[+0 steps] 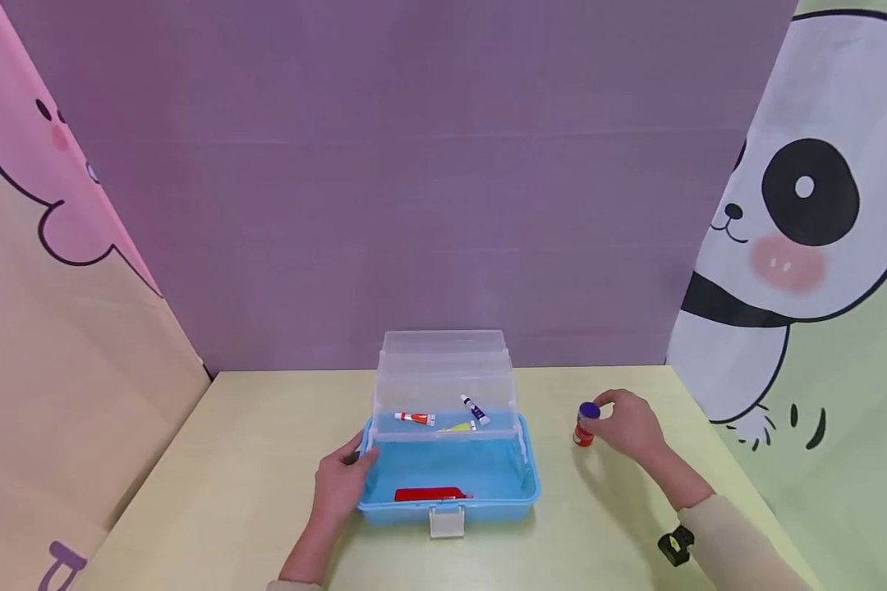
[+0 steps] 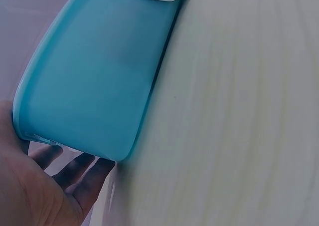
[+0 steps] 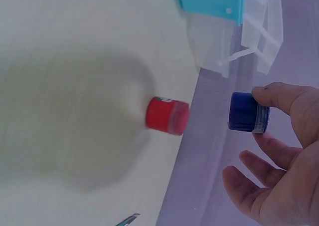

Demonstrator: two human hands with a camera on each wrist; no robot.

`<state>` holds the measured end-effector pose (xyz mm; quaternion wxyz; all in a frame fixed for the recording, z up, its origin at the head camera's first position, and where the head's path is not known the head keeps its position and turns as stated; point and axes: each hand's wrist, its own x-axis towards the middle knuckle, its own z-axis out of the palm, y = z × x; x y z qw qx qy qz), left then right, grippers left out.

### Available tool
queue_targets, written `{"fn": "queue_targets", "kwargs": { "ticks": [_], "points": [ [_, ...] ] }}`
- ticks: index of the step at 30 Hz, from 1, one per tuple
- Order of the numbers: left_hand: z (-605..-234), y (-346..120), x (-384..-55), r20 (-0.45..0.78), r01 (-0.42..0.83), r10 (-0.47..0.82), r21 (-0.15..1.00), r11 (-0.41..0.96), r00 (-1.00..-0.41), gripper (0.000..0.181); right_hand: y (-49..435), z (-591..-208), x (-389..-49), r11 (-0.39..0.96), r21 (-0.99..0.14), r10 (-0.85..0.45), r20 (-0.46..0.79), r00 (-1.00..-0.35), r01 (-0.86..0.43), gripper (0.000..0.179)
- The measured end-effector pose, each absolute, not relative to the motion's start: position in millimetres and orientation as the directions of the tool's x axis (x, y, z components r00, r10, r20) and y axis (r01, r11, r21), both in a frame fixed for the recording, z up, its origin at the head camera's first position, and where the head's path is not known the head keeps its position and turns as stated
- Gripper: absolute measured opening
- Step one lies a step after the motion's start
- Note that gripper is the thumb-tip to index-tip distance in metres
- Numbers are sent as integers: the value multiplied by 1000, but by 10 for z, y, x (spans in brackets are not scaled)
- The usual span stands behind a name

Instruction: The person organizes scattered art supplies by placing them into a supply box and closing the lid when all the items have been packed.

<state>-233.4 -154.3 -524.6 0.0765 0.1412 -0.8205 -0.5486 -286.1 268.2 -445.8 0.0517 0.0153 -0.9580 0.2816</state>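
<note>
left hand laid flat against left wall of blue box, fingers straight along the corner, gripping nothing. box stood open at table centre on pale table, clear tiered lid swung back toward purple wall; small tubes lying in upper clear tray, red item on the blue floor near front latch. further right, well apart from box, small red bottle stood upright, long axis vertical. right hand just right of it, thumb and forefinger pinching blue cap; remaining fingers loosely spread. in right wrist view cap appeared separated from red body; whether fully lifted off could not be told. bottle nearer right hand by far; box between bottle and left hand.
</note>
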Motion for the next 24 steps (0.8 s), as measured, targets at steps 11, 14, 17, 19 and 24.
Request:
{"fn": "queue_targets", "kwargs": {
  "ticks": [11,14,17,19,24],
  "points": [
    [-5277,-1519,-2352,-32,-149,-319,926,348,-947,53,2381,-4221,-3036,845,-527,-30,115,-993,-87,40],
    [-5288,-1513,-2349,-35,-151,-321,926,346,-946,53,2294,-4156,-3071,842,-530,-41,125,-991,-102,40],
    [-5296,-1510,-2346,-35,-150,-320,927,343,-947,54,2206,-4098,-3109,841,-530,-41,133,-990,-106,40],
    [-5295,-1509,-2344,-33,-148,-322,929,339,-946,54,2145,-4057,-3129,838,-533,-48,143,-989,-117,40],
    [-5273,-1516,-2324,-35,-153,-330,929,336,-943,54,1970,-3963,-3181,826,-545,-65,161,-985,-144,39]
  ]
}}
